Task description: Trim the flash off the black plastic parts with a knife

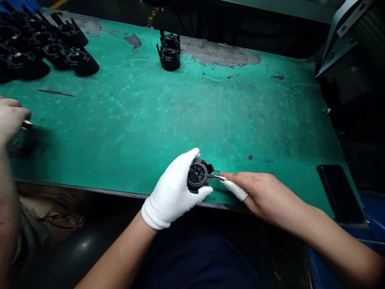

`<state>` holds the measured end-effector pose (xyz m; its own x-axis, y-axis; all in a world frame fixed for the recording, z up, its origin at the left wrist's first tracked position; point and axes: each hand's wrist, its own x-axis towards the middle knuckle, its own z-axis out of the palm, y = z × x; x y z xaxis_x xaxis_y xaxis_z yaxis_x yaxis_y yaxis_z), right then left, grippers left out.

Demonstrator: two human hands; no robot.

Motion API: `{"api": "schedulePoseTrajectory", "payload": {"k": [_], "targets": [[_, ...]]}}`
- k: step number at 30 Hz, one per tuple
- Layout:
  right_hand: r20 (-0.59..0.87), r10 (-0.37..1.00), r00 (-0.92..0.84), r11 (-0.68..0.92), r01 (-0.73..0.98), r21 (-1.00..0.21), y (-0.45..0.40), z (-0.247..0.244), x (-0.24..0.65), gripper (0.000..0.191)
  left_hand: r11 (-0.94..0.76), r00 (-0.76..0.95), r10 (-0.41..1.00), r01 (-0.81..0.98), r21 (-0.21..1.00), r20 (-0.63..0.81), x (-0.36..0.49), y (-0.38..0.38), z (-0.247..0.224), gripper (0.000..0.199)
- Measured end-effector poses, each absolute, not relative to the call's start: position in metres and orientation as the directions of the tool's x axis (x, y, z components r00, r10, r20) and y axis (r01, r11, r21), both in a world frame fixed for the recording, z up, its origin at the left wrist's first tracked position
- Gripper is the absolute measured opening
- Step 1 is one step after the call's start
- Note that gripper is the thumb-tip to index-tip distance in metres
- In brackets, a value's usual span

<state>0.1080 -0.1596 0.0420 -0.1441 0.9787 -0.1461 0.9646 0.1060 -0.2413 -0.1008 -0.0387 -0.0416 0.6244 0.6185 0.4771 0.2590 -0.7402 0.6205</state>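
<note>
My left hand (pixel 173 190), in a white glove, is wrapped round a round black plastic part (pixel 197 174) at the front edge of the green table. The part's face, with rings and small holes, is turned up toward the camera. From the right, my right hand (pixel 255 186) pinches a slim metal blade-like tool (pixel 217 178), whose dark tip lies over the part's face. A white wrap covers the right thumb; the other fingers are bare. Whether the tip touches the part cannot be made out.
Several black cylindrical parts (pixel 80 62) are heaped at the back left of the green table (pixel 135 120). Two more (pixel 170 58) stand at the back middle. A dark phone-like slab (pixel 341 194) lies at the right edge. Another person's hand (pixel 12 118) holds something small at far left.
</note>
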Motion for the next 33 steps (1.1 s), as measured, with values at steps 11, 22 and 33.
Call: {"api": "schedulePoseTrajectory", "payload": {"k": [11, 22, 33], "targets": [[-0.247, 0.960, -0.129, 0.082, 0.977, -0.195, -0.160, 0.044, 0.101, 0.063, -0.743, 0.689, 0.579, 0.227, 0.630, 0.435, -0.103, -0.029, -0.033, 0.083], [-0.257, 0.945, -0.201, 0.143, 0.963, -0.227, -0.152, 0.046, 0.104, 0.059, -0.801, 0.780, 0.460, 0.157, 0.578, 0.425, -0.102, -0.014, -0.024, 0.080], [-0.235, 0.953, -0.190, 0.191, 0.981, -0.021, -0.146, 0.048, 0.102, 0.059, -0.801, 0.790, 0.443, 0.137, 0.583, 0.423, -0.102, -0.012, -0.024, 0.083]]}}
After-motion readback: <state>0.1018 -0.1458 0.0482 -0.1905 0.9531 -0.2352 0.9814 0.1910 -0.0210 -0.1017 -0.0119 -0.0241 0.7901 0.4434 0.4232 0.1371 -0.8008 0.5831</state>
